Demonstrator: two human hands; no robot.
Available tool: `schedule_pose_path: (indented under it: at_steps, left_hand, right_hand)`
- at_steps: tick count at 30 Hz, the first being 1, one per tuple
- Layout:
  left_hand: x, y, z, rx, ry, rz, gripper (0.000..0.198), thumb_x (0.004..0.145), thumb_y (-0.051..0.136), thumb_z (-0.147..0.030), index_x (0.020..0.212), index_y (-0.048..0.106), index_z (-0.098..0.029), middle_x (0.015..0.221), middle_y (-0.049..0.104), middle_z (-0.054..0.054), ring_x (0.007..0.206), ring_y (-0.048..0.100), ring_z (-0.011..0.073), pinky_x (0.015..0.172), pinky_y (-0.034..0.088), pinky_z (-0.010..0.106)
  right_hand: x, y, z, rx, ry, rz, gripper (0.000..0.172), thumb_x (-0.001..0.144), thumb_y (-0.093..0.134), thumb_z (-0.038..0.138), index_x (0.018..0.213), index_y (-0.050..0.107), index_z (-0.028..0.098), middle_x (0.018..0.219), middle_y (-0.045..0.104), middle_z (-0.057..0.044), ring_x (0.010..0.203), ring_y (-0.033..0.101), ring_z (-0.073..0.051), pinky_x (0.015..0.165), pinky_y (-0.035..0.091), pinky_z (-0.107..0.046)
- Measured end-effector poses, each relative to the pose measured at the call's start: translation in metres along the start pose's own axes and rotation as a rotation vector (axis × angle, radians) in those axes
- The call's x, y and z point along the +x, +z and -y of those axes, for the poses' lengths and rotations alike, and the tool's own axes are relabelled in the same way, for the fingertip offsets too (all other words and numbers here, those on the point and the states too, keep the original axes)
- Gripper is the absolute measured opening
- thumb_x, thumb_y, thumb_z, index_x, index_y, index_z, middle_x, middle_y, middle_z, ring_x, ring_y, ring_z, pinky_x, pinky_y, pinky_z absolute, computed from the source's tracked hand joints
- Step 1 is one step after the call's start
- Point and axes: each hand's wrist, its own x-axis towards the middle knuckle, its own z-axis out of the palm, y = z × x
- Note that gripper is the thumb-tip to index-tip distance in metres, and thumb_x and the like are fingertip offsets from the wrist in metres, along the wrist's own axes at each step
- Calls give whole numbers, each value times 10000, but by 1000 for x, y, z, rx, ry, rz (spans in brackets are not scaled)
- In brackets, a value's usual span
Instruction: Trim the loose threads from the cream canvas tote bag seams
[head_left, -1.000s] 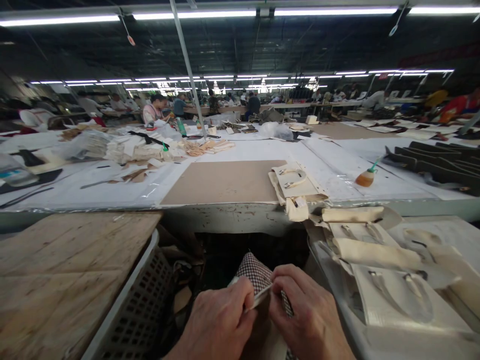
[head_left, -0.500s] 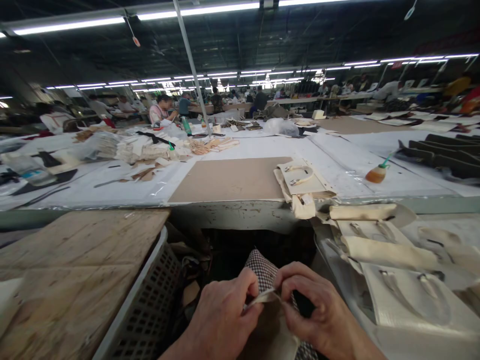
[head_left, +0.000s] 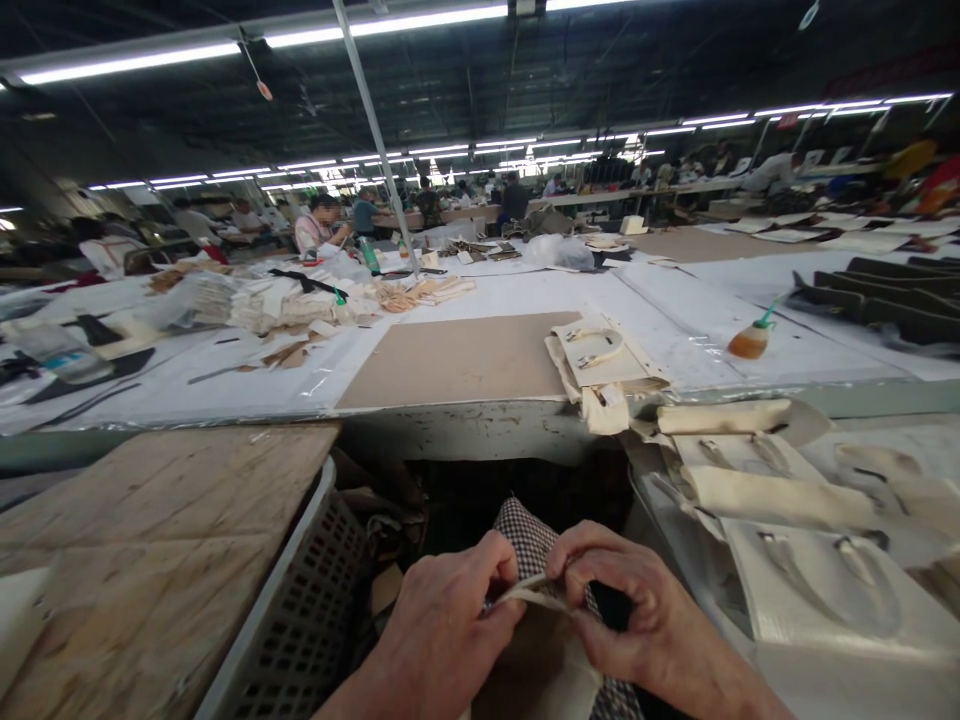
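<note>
Low in the middle of the head view, a cream and brown fabric piece (head_left: pixel 547 670) lies over a checkered cloth (head_left: pixel 523 535). My left hand (head_left: pixel 457 605) pinches the piece's pale top edge between thumb and fingers. A short way to the right, my right hand (head_left: pixel 626 590) pinches the same edge, with its fingers curled. Between the two hands the edge bows up slightly. The piece's lower part runs out of the picture, and my wrists partly cover its sides.
Cream bags with handles (head_left: pixel 817 580) lie at the right, another bag (head_left: pixel 600 355) on the table's front edge. A plastic basket (head_left: pixel 300 590) and brown board (head_left: pixel 150 540) are at left. An oil bottle (head_left: pixel 750 340) and a brown sheet (head_left: pixel 465 360) rest on the white table.
Both hands keep their pinch on the fabric edge. The strip between them has opened a little into two layers. The view has shifted slightly.
</note>
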Motion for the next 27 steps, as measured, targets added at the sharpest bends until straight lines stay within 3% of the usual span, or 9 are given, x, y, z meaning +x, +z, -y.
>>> schedule_pose_path:
  at_steps: [7,14,22,27]
  left_hand:
    - [2,-5,1,34,21,8,80,825,546,-177,815,605,-231,780,664,-56,703,584,137,634,359,219]
    - [1,-1,6,-8,53,-5,73,849,561,-238,842,634,-238,806,690,-50,723,606,140,638,374,216]
    - [4,1,7,7,120,6,119,895,521,-229,849,630,-231,816,683,-48,731,608,129,628,383,207]
    - [7,-5,-1,14,79,16,70,854,571,-201,830,633,-224,806,673,-54,717,591,126,610,376,206]
  right_hand:
    - [0,9,-6,58,41,-140,207,699,517,-2,683,537,204,900,679,-9,834,671,-148,781,517,-235]
    - [-6,24,-13,-51,147,-298,112,793,563,142,706,538,208,872,705,-27,788,684,-169,732,533,-246]
    - [-9,34,-15,-120,152,-350,139,846,569,205,710,539,212,856,686,-41,774,672,-172,726,546,-266]
    - [-12,37,-18,-146,128,-393,140,844,554,201,708,521,215,837,686,-41,758,673,-175,707,544,-269]
